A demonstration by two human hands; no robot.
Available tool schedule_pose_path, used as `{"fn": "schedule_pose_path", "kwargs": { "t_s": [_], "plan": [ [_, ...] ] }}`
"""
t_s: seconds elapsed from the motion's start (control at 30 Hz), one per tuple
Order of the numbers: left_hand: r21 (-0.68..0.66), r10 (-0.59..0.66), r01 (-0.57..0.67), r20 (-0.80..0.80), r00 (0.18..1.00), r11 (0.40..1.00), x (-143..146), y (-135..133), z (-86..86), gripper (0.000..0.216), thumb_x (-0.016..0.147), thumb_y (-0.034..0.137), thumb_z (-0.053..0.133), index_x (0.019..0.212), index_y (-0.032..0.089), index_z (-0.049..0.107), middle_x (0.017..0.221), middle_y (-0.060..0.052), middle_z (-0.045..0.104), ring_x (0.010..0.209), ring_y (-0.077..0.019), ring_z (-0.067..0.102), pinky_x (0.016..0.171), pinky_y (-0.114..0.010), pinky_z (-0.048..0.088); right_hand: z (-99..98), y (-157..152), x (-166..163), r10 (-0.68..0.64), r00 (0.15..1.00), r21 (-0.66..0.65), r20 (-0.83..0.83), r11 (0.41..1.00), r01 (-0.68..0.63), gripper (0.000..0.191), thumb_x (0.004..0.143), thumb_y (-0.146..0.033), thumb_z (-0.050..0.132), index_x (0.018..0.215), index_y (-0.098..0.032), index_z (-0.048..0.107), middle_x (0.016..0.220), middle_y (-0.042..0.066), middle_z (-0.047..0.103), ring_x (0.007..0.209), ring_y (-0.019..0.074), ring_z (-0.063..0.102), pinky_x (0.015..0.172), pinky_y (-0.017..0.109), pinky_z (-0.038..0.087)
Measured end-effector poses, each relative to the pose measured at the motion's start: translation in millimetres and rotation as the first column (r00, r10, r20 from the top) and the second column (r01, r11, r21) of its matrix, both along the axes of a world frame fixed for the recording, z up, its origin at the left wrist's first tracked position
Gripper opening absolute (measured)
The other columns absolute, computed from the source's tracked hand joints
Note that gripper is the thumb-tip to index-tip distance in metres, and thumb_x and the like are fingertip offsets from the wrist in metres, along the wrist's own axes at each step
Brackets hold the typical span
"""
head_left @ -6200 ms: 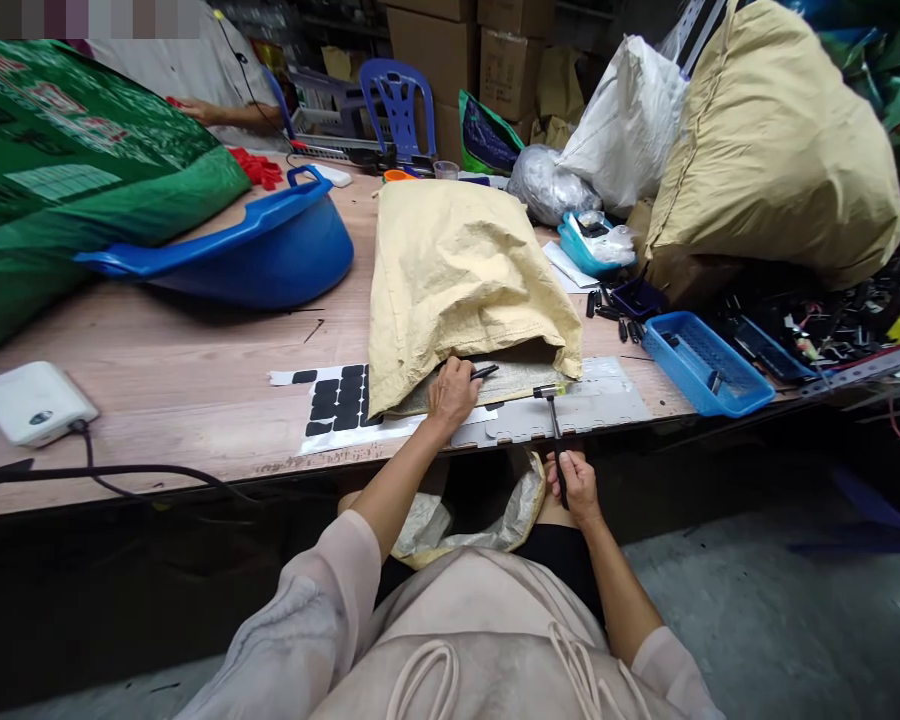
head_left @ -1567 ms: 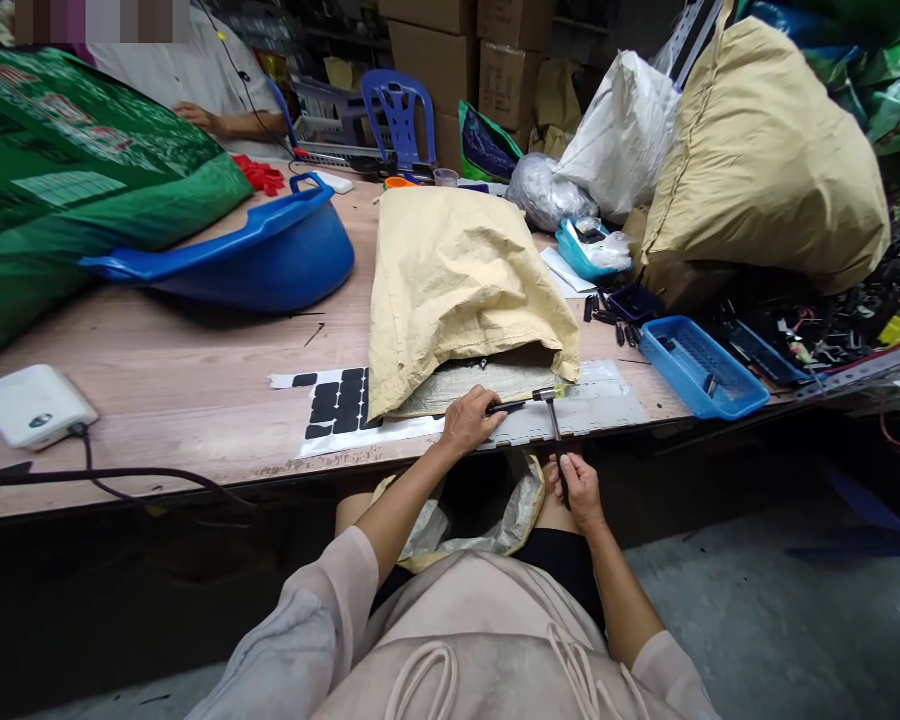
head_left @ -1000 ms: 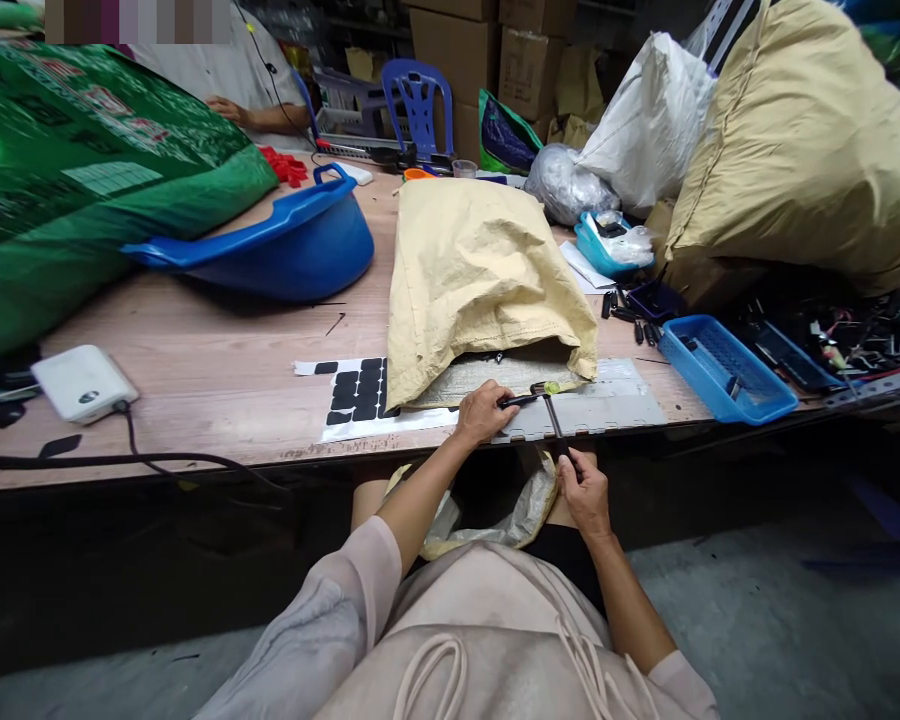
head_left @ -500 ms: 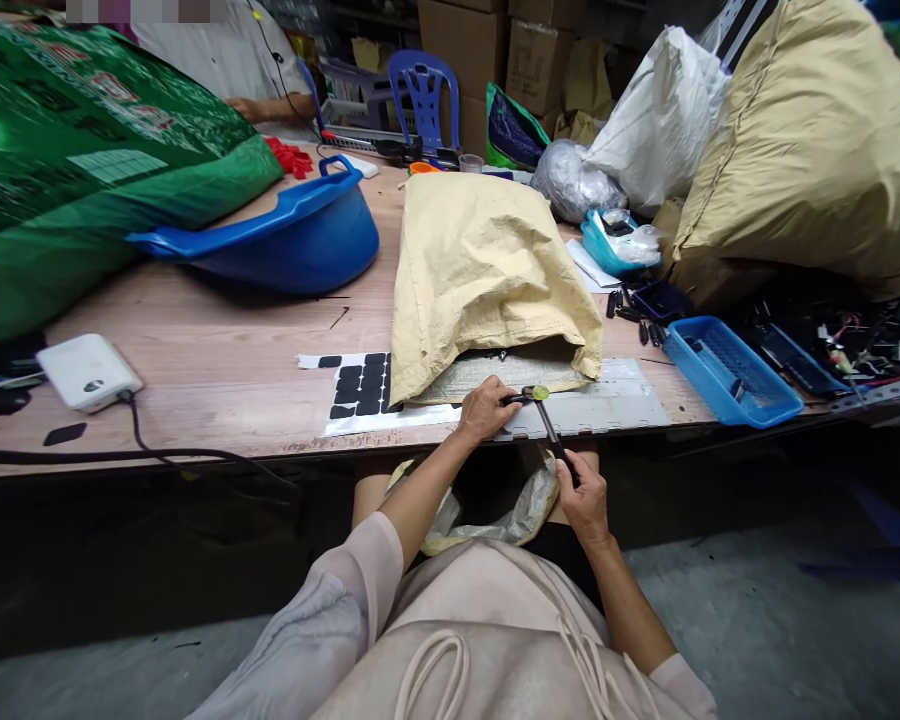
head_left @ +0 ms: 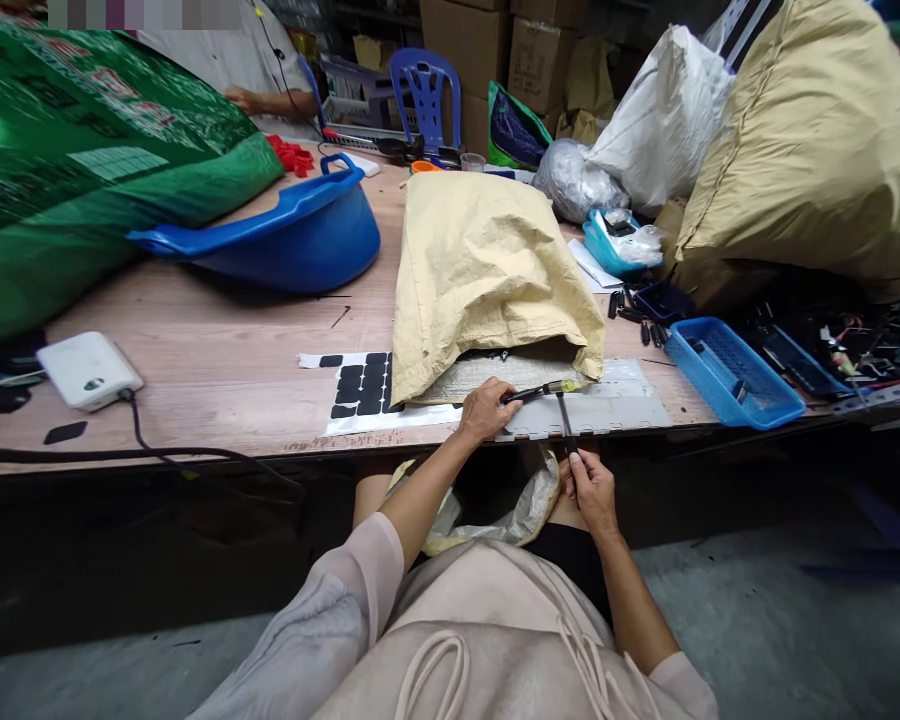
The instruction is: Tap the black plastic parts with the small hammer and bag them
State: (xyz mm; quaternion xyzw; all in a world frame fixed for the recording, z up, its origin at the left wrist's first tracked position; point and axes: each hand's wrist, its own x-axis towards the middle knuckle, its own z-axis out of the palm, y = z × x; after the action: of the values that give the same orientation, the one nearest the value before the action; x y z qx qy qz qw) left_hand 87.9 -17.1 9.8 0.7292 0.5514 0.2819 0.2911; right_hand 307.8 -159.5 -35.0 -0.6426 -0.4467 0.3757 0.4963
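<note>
My left hand (head_left: 484, 411) rests at the table's front edge, fingers closed round a thin black rod (head_left: 523, 395) that lies on a grey metal plate (head_left: 607, 408). My right hand (head_left: 591, 486), just below the table edge, grips the black handle of a small hammer (head_left: 565, 420). The hammer's head with a yellow-green mark sits at the rod's right tip. A tan woven sack (head_left: 482, 272) lies open-mouthed right behind both hands. A crumpled plastic bag (head_left: 495, 510) sits on my lap.
A sheet of black pads (head_left: 360, 385) lies left of the sack. A blue basin (head_left: 285, 235), green sack (head_left: 82, 170) and white box (head_left: 88, 369) with cable stand left. Blue trays (head_left: 731, 370), black parts and big sacks (head_left: 817, 150) crowd the right. Another person's hand (head_left: 244, 98) works far back.
The rod moved out from the sack mouth onto the plate. The hammer head has kept meeting the rod's tip, swinging a little left and back; the camera shifted slightly.
</note>
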Motion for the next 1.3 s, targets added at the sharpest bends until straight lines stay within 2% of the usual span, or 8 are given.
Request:
{"fn": "schedule_pose_path", "kwargs": {
  "t_s": [0.1, 0.23, 0.5, 0.83, 0.97, 1.1, 1.2, 1.3],
  "plan": [
    [0.005, 0.003, -0.004, 0.013, 1.0, 1.0, -1.5, 0.3, 0.2, 0.017, 0.096, 0.032, 0.064, 0.104, 0.022, 0.076, 0.097, -0.003, 0.07, 0.088, -0.0176, 0.065, 0.081, -0.029, 0.049, -1.5, 2.4, 5.2, -0.003, 0.986, -0.034, -0.164, 0.999, -0.003, 0.048, 0.088, -0.066, 0.067, 0.099, -0.019, 0.074, 0.07, 0.003, 0.069, 0.042, 0.0138, 0.05, 0.038, 0.028, 0.04],
    [0.026, 0.004, -0.004, 0.014, 1.0, 1.0, -3.2, 0.2, -0.8, 0.03, 0.106, 0.034, 0.047, 0.095, 0.022, 0.072, 0.097, -0.004, 0.068, 0.093, -0.0179, 0.064, 0.081, -0.028, 0.046, -6.2, 4.1, 6.0, 0.007, 0.958, -0.043, -0.285, 0.999, -0.02, 0.055, 0.085, -0.069, 0.07, 0.106, -0.018, 0.072, 0.066, 0.0, 0.066, 0.041, 0.0132, 0.051, 0.038, 0.026, 0.04],
    [0.026, 0.016, -0.015, -0.051, 0.999, 1.0, -4.8, 0.2, -3.2, 0.04, 0.109, 0.035, 0.036, 0.08, 0.022, 0.059, 0.088, -0.003, 0.062, 0.084, -0.0174, 0.058, 0.076, -0.029, 0.042, -13.3, 5.5, 3.0, 0.05, 0.97, 0.013, -0.238, 0.999, -0.048, 0.054, 0.088, -0.072, 0.063, 0.104, -0.02, 0.07, 0.064, -0.001, 0.065, 0.042, 0.0129, 0.05, 0.039, 0.026, 0.042],
    [0.036, -0.021, 0.02, 0.017, 1.0, 0.999, -6.6, 0.3, 3.1, 0.039, 0.108, 0.032, 0.034, 0.074, 0.023, 0.05, 0.081, -0.003, 0.059, 0.08, -0.017, 0.057, 0.077, -0.03, 0.044, -19.5, 9.6, 5.7, 0.061, 0.973, 0.046, -0.221, 0.998, -0.052, 0.058, 0.087, -0.074, 0.065, 0.103, -0.019, 0.071, 0.062, -0.001, 0.065, 0.04, 0.0126, 0.05, 0.038, 0.025, 0.04],
    [0.102, -0.099, 0.094, 0.05, 0.994, 0.99, -14.2, -31.2, 3.7, 0.04, 0.108, 0.034, 0.031, 0.079, 0.023, 0.055, 0.083, -0.004, 0.061, 0.081, -0.0176, 0.058, 0.08, -0.031, 0.047, -19.0, 9.6, 4.4, 0.062, 0.978, 0.041, -0.197, 0.998, -0.054, 0.06, 0.086, -0.076, 0.063, 0.103, -0.02, 0.07, 0.062, 0.0, 0.065, 0.04, 0.0134, 0.05, 0.039, 0.027, 0.04],
    [0.108, -0.298, 0.298, -0.011, 0.954, 0.949, -29.6, -87.8, -10.5, 0.04, 0.108, 0.04, 0.032, 0.1, 0.023, 0.067, 0.092, -0.007, 0.069, 0.086, -0.0191, 0.064, 0.086, -0.032, 0.049, -18.6, 8.7, 4.2, 0.057, 0.979, 0.025, -0.194, 0.998, -0.054, 0.062, 0.085, -0.079, 0.063, 0.104, -0.02, 0.07, 0.062, 0.0, 0.065, 0.041, 0.0145, 0.05, 0.038, 0.028, 0.04],
    [0.02, -0.393, 0.399, -0.128, 0.91, 0.917, -37.7, -119.2, -31.8, 0.04, 0.108, 0.043, 0.035, 0.106, 0.023, 0.069, 0.096, -0.008, 0.073, 0.088, -0.0203, 0.069, 0.085, -0.032, 0.05, -19.4, 8.6, 4.6, 0.062, 0.982, 0.021, -0.176, 0.998, -0.059, 0.061, 0.087, -0.078, 0.061, 0.104, -0.021, 0.07, 0.064, 0.0, 0.065, 0.042, 0.0145, 0.049, 0.039, 0.028, 0.04],
    [-0.154, -0.339, 0.308, -0.251, 0.907, 0.939, -39.4, -126.5, -55.3, 0.039, 0.108, 0.043, 0.035, 0.106, 0.023, 0.069, 0.103, -0.008, 0.076, 0.094, -0.0221, 0.072, 0.084, -0.032, 0.051, -20.5, 9.2, 4.8, 0.059, 0.982, 0.028, -0.18, 0.998, -0.055, 0.06, 0.087, -0.078, 0.061, 0.104, -0.021, 0.07, 0.064, -0.001, 0.064, 0.042, 0.014, 0.049, 0.04, 0.028, 0.04]
  ]
}}
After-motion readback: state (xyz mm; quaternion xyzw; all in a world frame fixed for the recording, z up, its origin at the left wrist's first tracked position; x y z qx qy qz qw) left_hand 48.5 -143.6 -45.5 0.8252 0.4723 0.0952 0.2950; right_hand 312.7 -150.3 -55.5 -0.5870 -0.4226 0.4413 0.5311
